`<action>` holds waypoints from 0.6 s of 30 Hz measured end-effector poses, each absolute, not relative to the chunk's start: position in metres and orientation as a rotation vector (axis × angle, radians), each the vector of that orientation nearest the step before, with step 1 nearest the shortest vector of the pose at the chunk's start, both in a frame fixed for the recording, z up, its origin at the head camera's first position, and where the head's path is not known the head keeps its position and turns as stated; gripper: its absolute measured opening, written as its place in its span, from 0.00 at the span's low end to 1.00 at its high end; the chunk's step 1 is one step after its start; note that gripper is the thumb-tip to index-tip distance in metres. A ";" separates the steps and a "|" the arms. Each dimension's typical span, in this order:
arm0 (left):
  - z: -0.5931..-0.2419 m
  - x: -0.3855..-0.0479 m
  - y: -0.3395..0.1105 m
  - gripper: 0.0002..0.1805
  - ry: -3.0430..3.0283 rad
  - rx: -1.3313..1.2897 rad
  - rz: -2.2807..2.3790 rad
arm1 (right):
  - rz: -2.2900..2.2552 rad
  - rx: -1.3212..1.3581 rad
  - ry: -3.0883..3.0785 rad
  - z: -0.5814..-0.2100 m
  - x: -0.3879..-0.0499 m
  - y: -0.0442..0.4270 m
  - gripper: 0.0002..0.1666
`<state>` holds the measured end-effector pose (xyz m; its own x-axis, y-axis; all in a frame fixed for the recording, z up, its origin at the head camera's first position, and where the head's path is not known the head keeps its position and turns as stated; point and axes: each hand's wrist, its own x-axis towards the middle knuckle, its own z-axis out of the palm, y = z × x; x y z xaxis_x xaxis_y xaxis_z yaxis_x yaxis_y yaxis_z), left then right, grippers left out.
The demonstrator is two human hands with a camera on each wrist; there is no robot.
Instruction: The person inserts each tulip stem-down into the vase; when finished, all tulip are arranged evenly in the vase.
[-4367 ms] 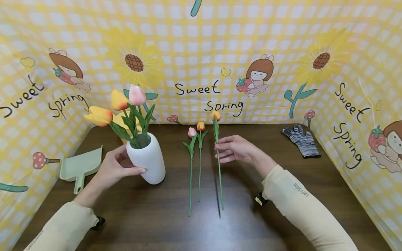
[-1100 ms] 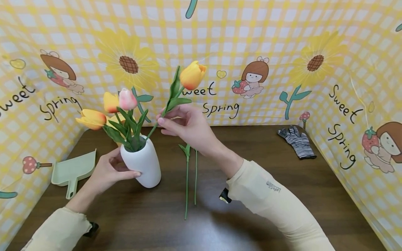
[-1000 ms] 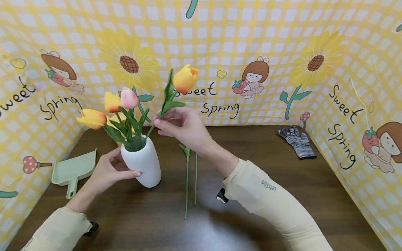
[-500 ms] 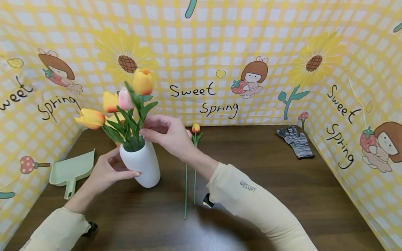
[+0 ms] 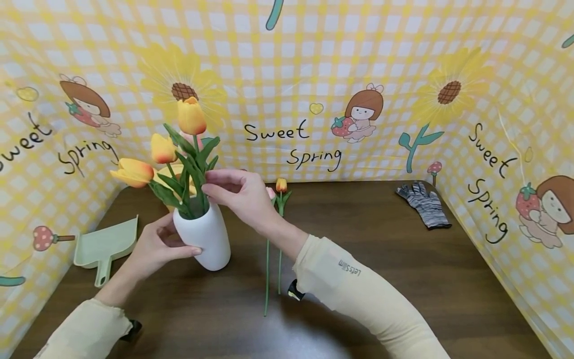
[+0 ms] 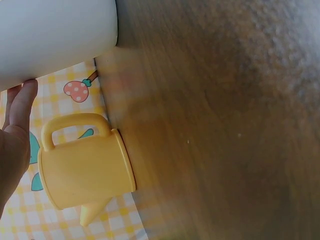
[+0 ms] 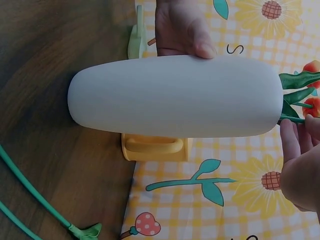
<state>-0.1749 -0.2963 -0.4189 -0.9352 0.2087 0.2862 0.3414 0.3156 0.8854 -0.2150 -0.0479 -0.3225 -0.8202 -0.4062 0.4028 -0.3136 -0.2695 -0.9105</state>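
A white vase (image 5: 205,242) stands on the table at centre left, with several tulips in its mouth. My left hand (image 5: 154,247) grips the vase's left side, thumb across its front; the right wrist view shows that thumb on the vase (image 7: 175,97). At the mouth, my right hand (image 5: 242,197) pinches the green stem of an orange-yellow tulip (image 5: 192,117), whose lower end is hidden inside the vase. Two yellow tulips (image 5: 133,172) lean left, and a pink one is mostly hidden behind the leaves. Right of the vase two more tulips (image 5: 281,185) lie on the table, partly behind my right hand.
A pale green dustpan (image 5: 105,244) lies at the left. A yellow watering can (image 6: 87,170) stands behind the vase. At the back right lies a grey knitted glove (image 5: 425,205). Checked yellow cloth (image 5: 287,60) hangs around the table.
My right hand has brought the orange-yellow tulip from the table to the vase, then moved left and down, its stem now deeper inside. My left hand still holds the vase.
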 end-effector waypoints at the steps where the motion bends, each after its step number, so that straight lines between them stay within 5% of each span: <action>1: -0.419 -0.175 -0.297 0.38 -2.447 -0.516 -1.695 | -2.287 -0.909 1.846 -0.322 -0.215 -0.048 0.15; 18: -0.419 -0.174 -0.296 0.39 -2.463 -0.497 -1.683 | -2.232 -0.870 1.995 -0.322 -0.215 -0.042 0.21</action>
<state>-0.1742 -0.2964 -0.4195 -0.9392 0.2013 0.2782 0.3324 0.3290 0.8839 -0.2154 -0.0416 -0.3220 -0.8439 -0.3742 0.3844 -0.3402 -0.1807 -0.9228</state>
